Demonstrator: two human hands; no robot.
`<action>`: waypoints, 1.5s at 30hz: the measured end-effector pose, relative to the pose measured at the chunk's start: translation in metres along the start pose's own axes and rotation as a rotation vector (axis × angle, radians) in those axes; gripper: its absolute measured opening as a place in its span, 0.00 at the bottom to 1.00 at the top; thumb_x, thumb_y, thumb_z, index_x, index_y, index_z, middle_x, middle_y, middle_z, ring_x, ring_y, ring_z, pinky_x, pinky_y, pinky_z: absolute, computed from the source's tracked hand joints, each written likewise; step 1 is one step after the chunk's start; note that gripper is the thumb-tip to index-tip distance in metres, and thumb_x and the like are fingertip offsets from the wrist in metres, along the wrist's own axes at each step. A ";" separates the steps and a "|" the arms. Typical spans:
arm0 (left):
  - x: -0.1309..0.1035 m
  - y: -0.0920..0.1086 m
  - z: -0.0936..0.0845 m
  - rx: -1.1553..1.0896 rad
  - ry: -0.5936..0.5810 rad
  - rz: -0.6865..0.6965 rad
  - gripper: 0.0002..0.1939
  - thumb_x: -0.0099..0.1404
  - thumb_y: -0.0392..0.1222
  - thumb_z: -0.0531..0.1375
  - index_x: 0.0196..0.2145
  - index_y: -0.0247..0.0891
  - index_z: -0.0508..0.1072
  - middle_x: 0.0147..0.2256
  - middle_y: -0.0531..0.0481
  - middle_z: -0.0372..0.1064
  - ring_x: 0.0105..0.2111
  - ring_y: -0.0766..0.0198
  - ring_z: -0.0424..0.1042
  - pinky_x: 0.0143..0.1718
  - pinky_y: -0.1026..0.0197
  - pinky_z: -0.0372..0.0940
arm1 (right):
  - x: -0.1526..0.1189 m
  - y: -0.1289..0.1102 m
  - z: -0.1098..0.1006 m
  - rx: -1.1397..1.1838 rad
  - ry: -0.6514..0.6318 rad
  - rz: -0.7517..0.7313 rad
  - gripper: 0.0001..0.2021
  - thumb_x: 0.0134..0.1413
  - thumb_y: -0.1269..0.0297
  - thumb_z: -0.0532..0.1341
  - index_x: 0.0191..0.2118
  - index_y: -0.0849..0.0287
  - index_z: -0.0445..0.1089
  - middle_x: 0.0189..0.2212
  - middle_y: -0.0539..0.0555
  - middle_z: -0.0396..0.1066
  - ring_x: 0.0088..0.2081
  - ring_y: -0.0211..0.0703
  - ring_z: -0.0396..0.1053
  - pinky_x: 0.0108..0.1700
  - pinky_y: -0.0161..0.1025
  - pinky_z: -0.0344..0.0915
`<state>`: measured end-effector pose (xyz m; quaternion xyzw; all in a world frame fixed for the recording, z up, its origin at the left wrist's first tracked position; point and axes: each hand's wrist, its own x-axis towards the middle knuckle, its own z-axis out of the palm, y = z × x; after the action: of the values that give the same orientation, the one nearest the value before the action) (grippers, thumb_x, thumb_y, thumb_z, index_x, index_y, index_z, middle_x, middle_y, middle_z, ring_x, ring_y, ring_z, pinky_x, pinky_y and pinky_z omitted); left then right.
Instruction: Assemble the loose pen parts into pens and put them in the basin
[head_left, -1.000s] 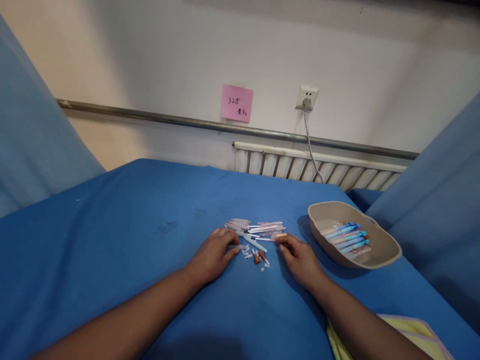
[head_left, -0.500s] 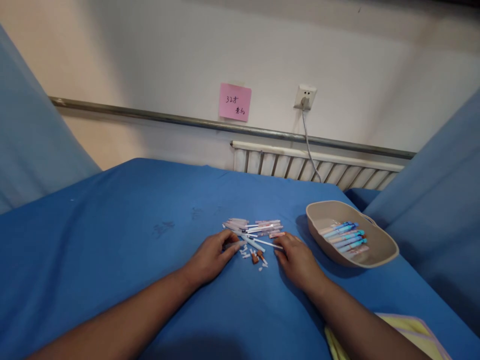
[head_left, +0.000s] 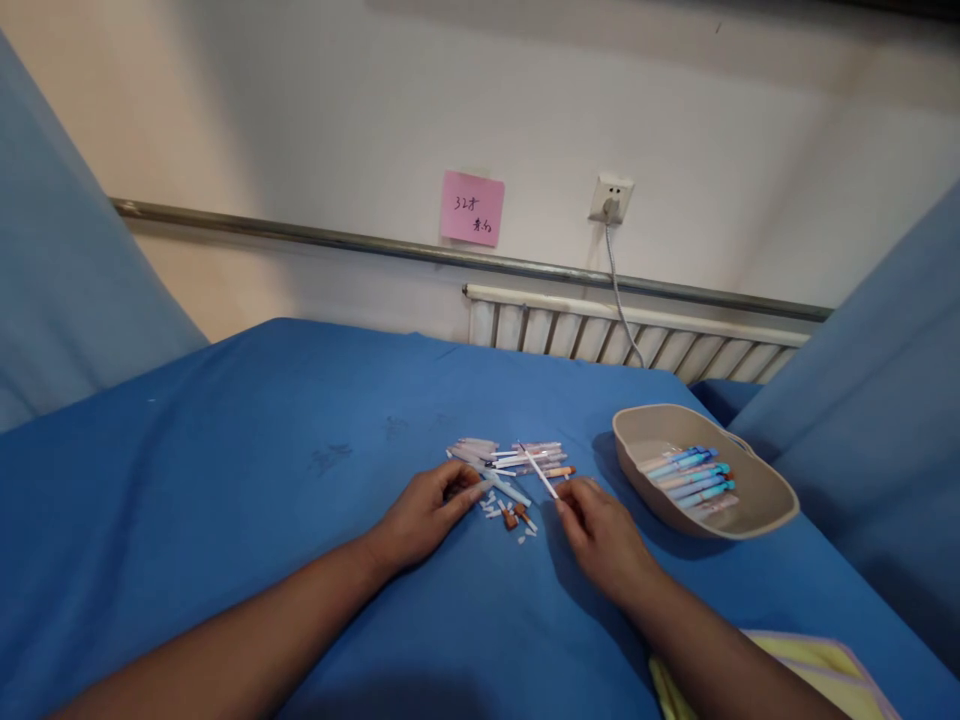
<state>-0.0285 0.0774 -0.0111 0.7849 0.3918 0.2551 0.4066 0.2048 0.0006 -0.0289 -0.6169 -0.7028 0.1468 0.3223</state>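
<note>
Currently right hand (head_left: 602, 525) pinches white refill (head_left: 539, 472) at near end, shaft toward far edge of blue surface (head_left: 300, 400); left hand (head_left: 425, 512) pinches pale barrel (head_left: 487, 484).

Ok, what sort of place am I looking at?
Likely a curtained-off work booth indoors: blue curtains hang at both sides, a radiator lines the wall, and pen parts lie on blue cloth.

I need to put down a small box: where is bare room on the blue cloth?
Blue cloth is bare beyond the left forearm, left of the pen parts, except dark marks; also between both forearms, nearer than the white bits. Crowded: between left hand and right hand; at right, basket and yellow towel.
</note>
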 end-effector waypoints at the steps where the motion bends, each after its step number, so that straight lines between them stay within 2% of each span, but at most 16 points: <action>1: 0.001 -0.001 0.000 -0.031 -0.001 -0.002 0.14 0.63 0.50 0.54 0.34 0.36 0.70 0.30 0.52 0.67 0.30 0.64 0.65 0.33 0.64 0.59 | 0.001 0.000 0.000 0.058 0.028 0.020 0.08 0.58 0.65 0.51 0.35 0.57 0.66 0.31 0.54 0.69 0.34 0.45 0.67 0.36 0.38 0.60; 4: 0.002 -0.003 0.001 -0.182 0.009 -0.047 0.14 0.63 0.49 0.55 0.36 0.36 0.71 0.30 0.52 0.68 0.30 0.65 0.65 0.34 0.63 0.60 | 0.002 0.002 0.004 0.227 0.046 0.077 0.11 0.60 0.59 0.51 0.32 0.57 0.66 0.25 0.51 0.67 0.29 0.42 0.65 0.31 0.36 0.58; 7: 0.004 -0.005 0.001 -0.429 0.031 -0.155 0.15 0.61 0.51 0.57 0.34 0.34 0.70 0.29 0.52 0.69 0.25 0.68 0.63 0.30 0.64 0.60 | 0.002 0.006 0.009 0.426 0.034 0.122 0.13 0.58 0.54 0.52 0.31 0.57 0.66 0.20 0.48 0.63 0.24 0.40 0.63 0.28 0.35 0.57; 12: 0.001 -0.005 -0.001 -0.828 -0.040 -0.299 0.14 0.59 0.48 0.62 0.33 0.33 0.69 0.28 0.51 0.68 0.21 0.71 0.63 0.23 0.67 0.57 | 0.005 0.007 0.011 0.765 0.069 0.192 0.15 0.52 0.50 0.58 0.30 0.59 0.67 0.19 0.46 0.62 0.22 0.36 0.60 0.27 0.34 0.57; 18: -0.001 -0.004 -0.001 -1.013 -0.066 -0.361 0.11 0.59 0.42 0.63 0.35 0.33 0.68 0.29 0.49 0.70 0.21 0.70 0.66 0.23 0.67 0.58 | 0.006 0.005 0.004 0.969 0.104 0.298 0.16 0.48 0.50 0.62 0.29 0.60 0.68 0.18 0.46 0.61 0.21 0.34 0.57 0.25 0.32 0.56; 23: 0.000 -0.004 -0.004 -1.043 -0.092 -0.366 0.10 0.57 0.39 0.65 0.34 0.34 0.69 0.29 0.50 0.70 0.23 0.71 0.66 0.24 0.67 0.58 | 0.006 0.006 0.004 1.030 0.129 0.300 0.17 0.49 0.49 0.62 0.28 0.60 0.67 0.19 0.48 0.62 0.21 0.34 0.57 0.25 0.33 0.56; 28: -0.001 -0.002 -0.004 -1.002 -0.098 -0.372 0.13 0.55 0.39 0.67 0.37 0.35 0.70 0.31 0.50 0.69 0.24 0.72 0.66 0.26 0.68 0.59 | 0.007 0.011 0.007 1.074 0.158 0.311 0.16 0.48 0.50 0.63 0.32 0.60 0.68 0.22 0.48 0.66 0.21 0.34 0.60 0.25 0.32 0.58; 37: -0.001 0.000 0.004 -0.761 -0.089 -0.263 0.15 0.53 0.44 0.67 0.35 0.33 0.72 0.27 0.52 0.68 0.22 0.72 0.64 0.23 0.67 0.58 | 0.006 0.011 0.003 0.984 0.260 0.261 0.14 0.51 0.51 0.61 0.33 0.58 0.68 0.21 0.47 0.66 0.22 0.35 0.62 0.26 0.33 0.59; 45: -0.002 0.002 0.007 -0.605 -0.137 -0.210 0.13 0.55 0.45 0.65 0.35 0.34 0.73 0.23 0.54 0.66 0.22 0.71 0.63 0.24 0.66 0.59 | 0.006 0.007 0.003 0.921 0.242 0.249 0.14 0.51 0.51 0.60 0.31 0.58 0.68 0.20 0.47 0.66 0.22 0.35 0.63 0.26 0.33 0.60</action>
<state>-0.0235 0.0718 -0.0134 0.5991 0.3485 0.2632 0.6711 0.2086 0.0085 -0.0336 -0.5021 -0.4434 0.4070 0.6210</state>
